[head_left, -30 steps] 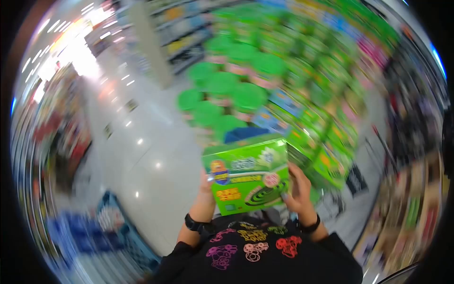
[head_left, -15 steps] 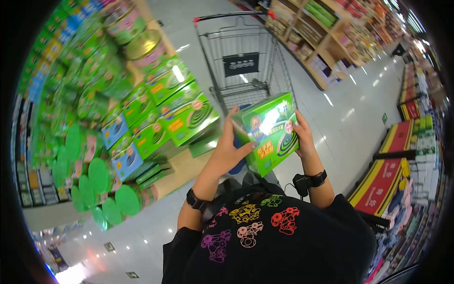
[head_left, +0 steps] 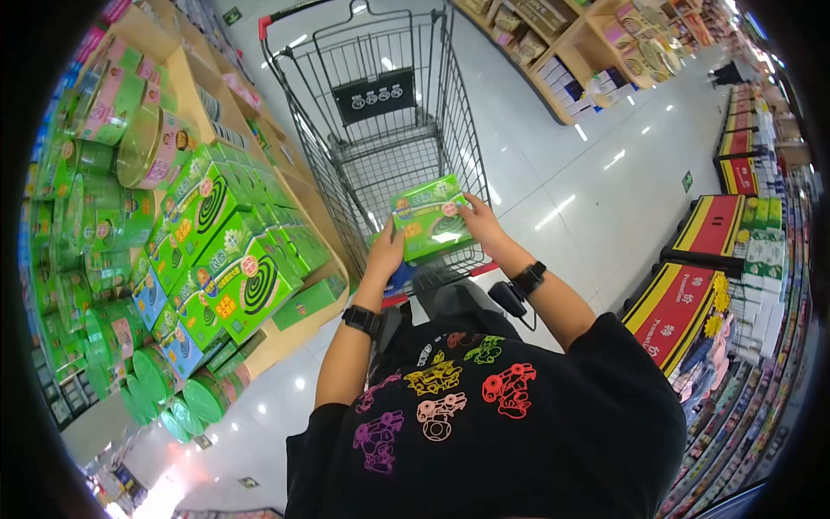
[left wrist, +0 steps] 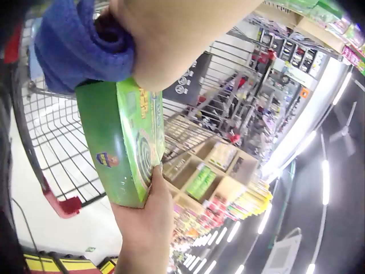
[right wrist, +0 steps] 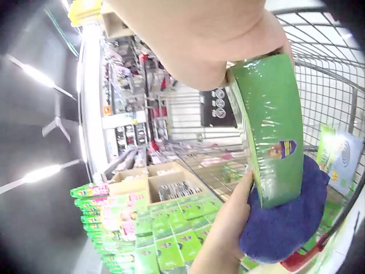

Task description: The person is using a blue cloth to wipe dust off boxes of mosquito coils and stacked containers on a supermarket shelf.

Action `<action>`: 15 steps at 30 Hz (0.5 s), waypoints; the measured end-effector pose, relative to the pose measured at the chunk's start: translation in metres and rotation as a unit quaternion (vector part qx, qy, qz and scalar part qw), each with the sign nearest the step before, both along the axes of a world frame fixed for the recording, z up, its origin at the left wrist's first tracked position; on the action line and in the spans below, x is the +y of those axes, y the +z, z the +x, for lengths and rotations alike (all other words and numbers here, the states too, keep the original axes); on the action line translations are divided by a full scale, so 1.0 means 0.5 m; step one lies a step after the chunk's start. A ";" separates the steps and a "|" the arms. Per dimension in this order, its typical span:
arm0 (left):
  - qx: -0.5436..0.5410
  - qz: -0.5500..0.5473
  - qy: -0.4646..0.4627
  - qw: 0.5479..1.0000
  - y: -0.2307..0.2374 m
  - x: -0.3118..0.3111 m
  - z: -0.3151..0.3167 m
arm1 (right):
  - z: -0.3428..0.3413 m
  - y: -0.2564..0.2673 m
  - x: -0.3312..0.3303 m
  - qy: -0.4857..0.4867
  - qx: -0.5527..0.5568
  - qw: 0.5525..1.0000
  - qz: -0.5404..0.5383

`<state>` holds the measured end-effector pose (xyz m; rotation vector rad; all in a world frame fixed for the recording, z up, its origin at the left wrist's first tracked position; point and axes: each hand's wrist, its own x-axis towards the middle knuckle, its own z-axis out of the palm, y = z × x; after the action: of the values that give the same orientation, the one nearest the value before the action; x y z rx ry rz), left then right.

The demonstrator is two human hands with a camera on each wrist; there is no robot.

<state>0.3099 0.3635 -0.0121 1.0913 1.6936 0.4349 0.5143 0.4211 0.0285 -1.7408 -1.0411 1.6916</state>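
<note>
Both hands hold a green box of mosquito coils [head_left: 430,221] in front of the body, over the near end of a shopping cart, with its printed face up. My left hand [head_left: 386,249] grips the left end, and my right hand [head_left: 484,223] grips the right end, thumb near the printed face. A dark blue cloth [left wrist: 85,51] is bunched at the left hand. In the right wrist view the cloth [right wrist: 285,222] hangs below the box's lower end. The cart's black sign panel [head_left: 374,95] faces me beyond the box.
On the left, a display holds stacked mosquito coil boxes [head_left: 251,277] and round tubs with green lids [head_left: 153,372]. Wooden shelves [head_left: 588,60] stand at the far right. Red and yellow promotion signs [head_left: 679,316] line the right side. Blue and green packs [right wrist: 342,160] show through the cart's wire.
The view has turned from the display toward the cart. The box has gone from upright to flatter and farther from the body, over the cart, with both hands keeping hold.
</note>
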 end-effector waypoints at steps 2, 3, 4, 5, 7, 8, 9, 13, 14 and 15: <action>0.069 -0.009 -0.032 0.997 -0.090 -0.002 0.008 | 0.011 -0.181 0.024 0.071 -0.126 0.984 0.101; 0.053 -0.048 -0.046 0.996 -0.128 -0.003 0.009 | 0.008 -0.197 0.032 0.091 -0.154 0.981 0.079; 0.034 -0.085 -0.059 0.994 -0.165 0.002 0.006 | -0.001 -0.206 0.041 0.110 -0.183 0.975 0.061; 0.015 -0.118 -0.074 0.990 -0.204 0.001 0.006 | -0.009 -0.216 0.053 0.128 -0.213 0.968 0.045; -0.003 -0.138 -0.071 0.988 -0.311 -0.020 0.020 | -0.018 -0.240 0.070 0.135 -0.219 0.966 -0.004; -0.013 -0.148 -0.071 0.986 -0.341 -0.028 0.027 | -0.023 -0.237 0.074 0.138 -0.214 0.967 -0.021; -0.044 -0.209 -0.008 0.977 -0.338 -0.031 0.040 | -0.024 -0.240 0.074 0.141 -0.211 0.967 -0.038; -0.151 -0.345 0.110 0.920 -0.252 0.010 0.078 | 0.005 -0.323 0.090 0.156 -0.268 0.946 -0.099; -0.172 -0.356 0.107 0.912 -0.244 0.024 0.078 | 0.018 -0.374 0.097 0.164 -0.275 0.943 -0.090; -0.191 -0.369 0.132 0.900 -0.256 0.021 0.084 | 0.022 -0.378 0.098 0.180 -0.291 0.936 -0.079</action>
<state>0.3518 0.3739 -0.1401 0.2001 1.4528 0.1272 0.5255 0.4700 -0.1605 -2.3536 -1.5989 1.5173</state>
